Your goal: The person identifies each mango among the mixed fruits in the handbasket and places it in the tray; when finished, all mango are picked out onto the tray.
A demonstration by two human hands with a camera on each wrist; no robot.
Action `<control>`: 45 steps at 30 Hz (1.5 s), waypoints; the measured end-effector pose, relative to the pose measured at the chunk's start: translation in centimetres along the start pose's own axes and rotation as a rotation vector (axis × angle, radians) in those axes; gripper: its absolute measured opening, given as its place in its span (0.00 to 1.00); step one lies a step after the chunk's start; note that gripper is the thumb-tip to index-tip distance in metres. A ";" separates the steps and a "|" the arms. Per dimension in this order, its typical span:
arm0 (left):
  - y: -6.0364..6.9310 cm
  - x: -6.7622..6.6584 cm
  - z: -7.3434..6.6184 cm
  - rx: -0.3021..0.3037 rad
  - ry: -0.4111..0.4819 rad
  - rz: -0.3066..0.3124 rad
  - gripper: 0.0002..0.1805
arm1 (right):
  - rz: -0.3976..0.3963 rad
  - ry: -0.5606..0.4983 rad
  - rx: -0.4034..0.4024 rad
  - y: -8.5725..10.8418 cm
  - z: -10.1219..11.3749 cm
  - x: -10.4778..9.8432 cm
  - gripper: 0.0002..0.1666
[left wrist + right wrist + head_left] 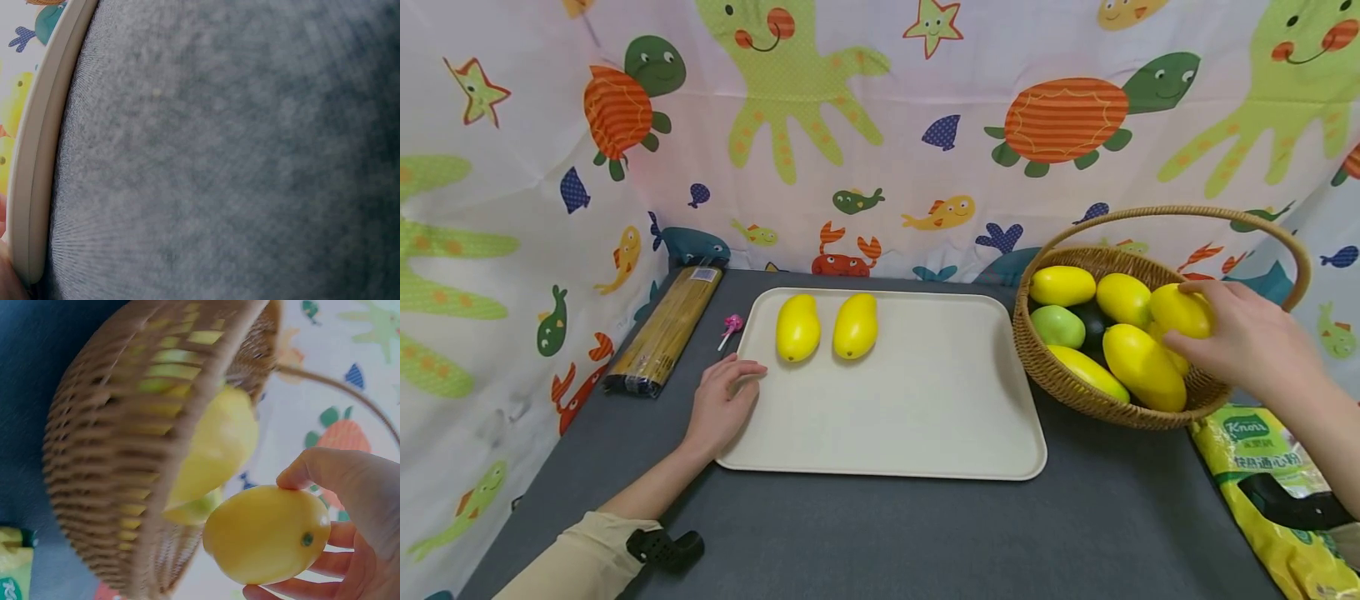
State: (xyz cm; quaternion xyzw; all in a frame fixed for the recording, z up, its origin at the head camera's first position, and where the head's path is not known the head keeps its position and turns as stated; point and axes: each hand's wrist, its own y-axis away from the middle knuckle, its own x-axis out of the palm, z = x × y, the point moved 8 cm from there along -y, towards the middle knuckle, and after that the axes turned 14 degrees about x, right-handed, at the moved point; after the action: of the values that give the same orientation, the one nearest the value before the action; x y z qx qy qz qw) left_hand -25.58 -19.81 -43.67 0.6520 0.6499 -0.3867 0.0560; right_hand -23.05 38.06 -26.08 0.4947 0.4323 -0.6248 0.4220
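Observation:
My left hand (pixel 722 407) rests at the left rim of a cream tray (pixel 887 417), fingertips over its edge. Side by side on the tray lie two yellow mangoes (pixel 798 328), (pixel 855 327). My right hand (pixel 1255 337) holds another yellow mango (pixel 269 534) between thumb and fingers at the right side of a wicker basket (pixel 1075 392). In the right wrist view this mango shows a small green stem spot and is beside the basket rim. Several yellow fruits (pixel 1146 367), a green one (pixel 1057 326) and a dark one (pixel 1092 321), partly hidden, fill the basket.
A pack of long dry noodles (pixel 670 329) lies left of the tray, with a pink lollipop (pixel 732 327) near it. At the right is a yellow Knorr bag (pixel 1262 500). Over the basket arches its handle (pixel 1180 211). A printed cloth (pixel 880 167) hangs behind the grey table (pixel 880 533).

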 end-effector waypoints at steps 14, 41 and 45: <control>0.0 0.1 0.1 -0.008 -0.003 -0.001 0.12 | -0.030 -0.212 -0.129 4.4 6.8 -1.8 0.40; 0.1 -0.2 -0.1 0.032 0.010 -0.040 0.11 | 0.098 -0.688 -0.214 3.0 19.7 9.3 0.36; 0.1 -0.2 -0.1 0.029 0.010 -0.039 0.11 | 0.071 -0.641 -0.224 1.8 20.9 11.3 0.36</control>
State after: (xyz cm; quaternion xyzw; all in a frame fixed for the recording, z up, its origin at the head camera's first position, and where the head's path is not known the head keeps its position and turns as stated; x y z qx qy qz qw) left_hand -25.43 -19.93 -43.49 0.6418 0.6570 -0.3941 0.0358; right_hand -28.33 16.44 -34.51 0.2388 0.3261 -0.6820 0.6096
